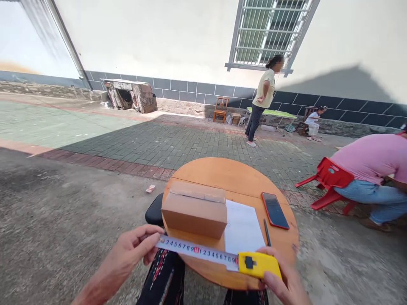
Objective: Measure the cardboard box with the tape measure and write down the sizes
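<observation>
A yellow tape measure with a black button is gripped in my right hand at the table's near right edge. Its white blade stretches leftward, numbers facing up, to my left hand, which pinches the end between thumb and fingers. Just beyond the blade sits a closed brown cardboard box, with clear tape along its top. The blade runs in front of the box; I cannot tell whether they touch. A white sheet of paper lies right of the box, partly behind the blade.
The round wooden table also carries a dark pen and a red-edged phone. A black seat shows at its left. A person in pink sits on a red chair at right. Another person stands near the wall.
</observation>
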A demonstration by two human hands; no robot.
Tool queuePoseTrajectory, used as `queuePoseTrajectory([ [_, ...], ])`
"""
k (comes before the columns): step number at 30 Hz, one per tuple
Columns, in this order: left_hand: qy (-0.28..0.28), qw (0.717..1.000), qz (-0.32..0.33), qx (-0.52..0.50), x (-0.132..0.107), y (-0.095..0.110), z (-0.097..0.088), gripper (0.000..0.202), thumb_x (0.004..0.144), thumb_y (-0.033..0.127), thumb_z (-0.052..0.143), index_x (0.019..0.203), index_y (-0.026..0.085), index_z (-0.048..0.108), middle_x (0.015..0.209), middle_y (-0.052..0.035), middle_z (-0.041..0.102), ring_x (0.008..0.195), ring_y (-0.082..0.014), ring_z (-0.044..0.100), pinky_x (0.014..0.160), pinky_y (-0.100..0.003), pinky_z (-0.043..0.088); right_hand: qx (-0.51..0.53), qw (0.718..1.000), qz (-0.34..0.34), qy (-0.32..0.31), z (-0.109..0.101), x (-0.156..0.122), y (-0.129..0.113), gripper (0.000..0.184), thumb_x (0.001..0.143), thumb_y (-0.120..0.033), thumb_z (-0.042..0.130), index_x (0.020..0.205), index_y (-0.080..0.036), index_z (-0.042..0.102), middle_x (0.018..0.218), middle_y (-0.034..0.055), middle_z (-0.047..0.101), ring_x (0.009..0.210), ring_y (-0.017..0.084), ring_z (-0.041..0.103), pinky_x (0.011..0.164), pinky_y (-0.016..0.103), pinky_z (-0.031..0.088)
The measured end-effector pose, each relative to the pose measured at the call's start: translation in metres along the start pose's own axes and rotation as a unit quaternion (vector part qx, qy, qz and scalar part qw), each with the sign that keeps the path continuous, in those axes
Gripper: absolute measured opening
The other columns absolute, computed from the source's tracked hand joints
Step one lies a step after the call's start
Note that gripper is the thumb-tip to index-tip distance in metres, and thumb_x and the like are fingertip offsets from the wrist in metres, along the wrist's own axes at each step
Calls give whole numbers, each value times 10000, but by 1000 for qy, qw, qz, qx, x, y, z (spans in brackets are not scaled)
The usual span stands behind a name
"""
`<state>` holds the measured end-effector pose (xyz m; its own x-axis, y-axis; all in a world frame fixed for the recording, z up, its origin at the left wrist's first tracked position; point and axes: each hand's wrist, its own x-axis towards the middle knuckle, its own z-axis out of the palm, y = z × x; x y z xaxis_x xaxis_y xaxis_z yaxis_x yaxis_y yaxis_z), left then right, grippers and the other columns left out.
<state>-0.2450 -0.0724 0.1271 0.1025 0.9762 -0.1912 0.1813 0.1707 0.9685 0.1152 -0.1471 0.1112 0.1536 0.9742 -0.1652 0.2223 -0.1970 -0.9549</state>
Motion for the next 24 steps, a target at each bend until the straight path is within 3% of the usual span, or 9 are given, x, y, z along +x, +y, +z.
queuePoseTrajectory([
  [2, 19, 998, 46, 28, 19, 21, -5, 436, 763, 576, 644, 907, 168, 698, 640, -1, 614, 600, -149, 554, 546, -237, 453, -28, 998, -36, 33, 2, 19, -20, 549, 756, -679, 568, 1054, -218, 576, 664, 8, 652, 675, 214, 588, 665, 304, 449],
  [5, 59, 990, 110, 65, 58, 42, -11, 399, 773, 535, 609, 870, 160, 704, 692, 2, 619, 580, -121, 515, 541, -229, 431, -76, 992, -93, 34, 10, 54, -53, 523, 789, -669, 537, 1020, -201, 581, 632, 7, 629, 666, 213, 567, 635, 307, 424],
  [8, 81, 985, 128, 77, 96, 49, -17, 378, 735, 513, 600, 802, 156, 703, 699, -5, 613, 624, -135, 526, 507, -220, 415, -119, 984, -124, 36, 18, 88, -80, 495, 786, -668, 528, 904, -194, 609, 627, 10, 624, 645, 202, 565, 606, 303, 411],
  [11, 78, 986, 117, 86, 121, 44, -19, 343, 708, 479, 583, 692, 149, 673, 618, 7, 569, 545, -118, 496, 459, -218, 382, -135, 982, -120, 46, 23, 115, -96, 486, 772, -662, 533, 843, -188, 615, 611, 1, 610, 608, 188, 568, 578, 297, 407],
  [14, 70, 988, 96, 94, 132, 36, -18, 318, 685, 450, 565, 632, 145, 640, 535, 32, 508, 443, -92, 455, 426, -218, 357, -157, 980, -114, 34, 24, 134, -98, 496, 783, -667, 520, 835, -183, 618, 638, 1, 621, 562, 169, 559, 557, 297, 401],
  [17, 68, 989, 85, 97, 137, 32, -15, 312, 663, 442, 571, 713, 145, 653, 575, 32, 546, 419, -87, 465, 416, -222, 381, -182, 977, -103, 32, 21, 144, -92, 493, 798, -661, 512, 844, -183, 624, 648, 6, 637, 545, 171, 565, 558, 308, 399],
  [21, 79, 988, 85, 105, 145, 32, -10, 304, 640, 440, 595, 745, 157, 634, 626, 21, 584, 439, -94, 479, 399, -229, 412, -210, 972, -91, 44, 18, 142, -84, 497, 826, -659, 476, 842, -187, 628, 529, -5, 589, 589, 208, 589, 571, 320, 383],
  [24, 83, 985, 90, 124, 149, 31, -8, 272, 643, 425, 603, 720, 167, 634, 631, 10, 598, 511, -121, 532, 422, -227, 441, -207, 973, -85, 48, 18, 134, -83, 479, 820, -647, 488, 828, -186, 620, 557, -3, 601, 596, 201, 590, 581, 319, 390],
])
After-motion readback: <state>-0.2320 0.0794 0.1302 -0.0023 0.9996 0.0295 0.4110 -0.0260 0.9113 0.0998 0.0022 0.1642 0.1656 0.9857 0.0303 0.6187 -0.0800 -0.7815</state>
